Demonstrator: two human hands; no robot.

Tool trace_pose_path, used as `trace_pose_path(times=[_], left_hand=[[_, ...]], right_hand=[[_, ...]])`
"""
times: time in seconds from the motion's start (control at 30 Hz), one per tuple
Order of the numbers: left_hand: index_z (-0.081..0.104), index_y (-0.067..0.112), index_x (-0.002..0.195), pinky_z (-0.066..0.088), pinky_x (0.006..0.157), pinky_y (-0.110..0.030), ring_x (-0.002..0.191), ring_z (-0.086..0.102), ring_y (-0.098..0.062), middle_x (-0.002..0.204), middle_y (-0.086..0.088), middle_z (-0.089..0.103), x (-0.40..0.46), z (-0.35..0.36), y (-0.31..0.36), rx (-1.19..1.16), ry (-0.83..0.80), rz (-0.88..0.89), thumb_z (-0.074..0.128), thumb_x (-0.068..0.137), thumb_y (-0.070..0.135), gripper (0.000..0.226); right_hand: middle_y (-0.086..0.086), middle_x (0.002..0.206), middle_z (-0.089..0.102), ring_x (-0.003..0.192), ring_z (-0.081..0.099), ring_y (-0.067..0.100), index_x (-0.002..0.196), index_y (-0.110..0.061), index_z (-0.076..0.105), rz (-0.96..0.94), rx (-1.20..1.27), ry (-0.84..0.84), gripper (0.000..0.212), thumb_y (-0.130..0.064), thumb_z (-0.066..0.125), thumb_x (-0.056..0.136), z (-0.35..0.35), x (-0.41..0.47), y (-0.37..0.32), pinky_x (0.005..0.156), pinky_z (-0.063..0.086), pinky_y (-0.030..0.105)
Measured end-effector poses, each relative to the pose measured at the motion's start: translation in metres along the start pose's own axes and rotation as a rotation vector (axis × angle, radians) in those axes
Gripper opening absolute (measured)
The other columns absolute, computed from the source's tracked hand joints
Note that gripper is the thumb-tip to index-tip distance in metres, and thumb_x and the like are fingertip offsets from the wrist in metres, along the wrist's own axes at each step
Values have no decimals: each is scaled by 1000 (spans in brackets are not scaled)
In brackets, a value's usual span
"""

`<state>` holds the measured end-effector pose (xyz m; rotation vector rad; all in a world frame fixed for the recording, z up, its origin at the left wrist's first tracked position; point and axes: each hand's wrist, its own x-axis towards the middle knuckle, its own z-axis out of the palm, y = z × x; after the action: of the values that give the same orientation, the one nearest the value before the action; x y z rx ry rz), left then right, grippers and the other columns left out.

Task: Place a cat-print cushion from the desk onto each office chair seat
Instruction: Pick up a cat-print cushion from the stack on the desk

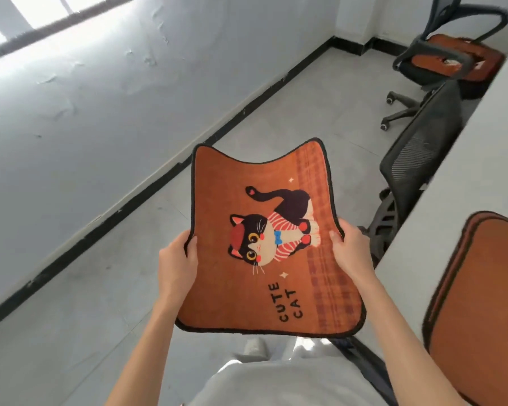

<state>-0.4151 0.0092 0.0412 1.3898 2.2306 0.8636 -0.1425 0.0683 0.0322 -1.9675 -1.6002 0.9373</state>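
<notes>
**Cat cushion held in the air beside the desk**

At the left, a pale wall (100, 98) with peeling, bubbled paint meets the grey tiled floor (261, 118) along a black skirting strip.

The left hand (178, 262) grips the left edge of an orange plush cushion with black piping and a cartoon cat print (264, 244); its thumb lies on the printed face and its fingers are hidden behind the fabric. The cushion hangs in mid-air over the floor, clear of any seat, its top edge scooped between two raised corners. The print lies sideways: a black-and-cream cat in a striped top above the words "CUTE CAT", with a faded plaid band along the right side. The right hand (351, 253) pinches the right edge the same way, fingers again out of sight beneath.

Further right, a black mesh-backed office chair (417, 159) stands tucked against the white surface (467, 186), its seat hidden. Beyond it, a second black office chair (446, 54) carries an orange cushion (431, 61), blurred and partly masked by the armrest. A third orange cushion (481, 303) lies on the surface at the lower right, cut off by the frame.
</notes>
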Motion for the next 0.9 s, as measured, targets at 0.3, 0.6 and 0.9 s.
trace_pose_path(times=[0.3,0.6,0.9], left_hand=[[63,4,94,36,55,-15,62,54,-10,79,-8,66,155,35,-11,-39,-121,-32,44,95,16,23],[61,12,81,39,51,-22,55,56,-23,62,-5,62,347,75,64,-54,-134,73,44,95,15,22],[58,-1,82,41,56,-33,66,57,-39,71,-22,63,543,180,172,-94,-246,216,43,95,19,28]], right_hand=[[11,123,61,114,56,29,128,-9,51,77,-13,-7,34,-13,41,96,42,111,-53,97,42,36],[12,122,62,112,56,32,127,-8,52,115,49,60,34,-11,43,94,45,307,-110,96,44,37],[11,115,65,103,59,30,124,-9,54,156,65,233,31,-11,42,95,-12,508,-128,86,43,28]])
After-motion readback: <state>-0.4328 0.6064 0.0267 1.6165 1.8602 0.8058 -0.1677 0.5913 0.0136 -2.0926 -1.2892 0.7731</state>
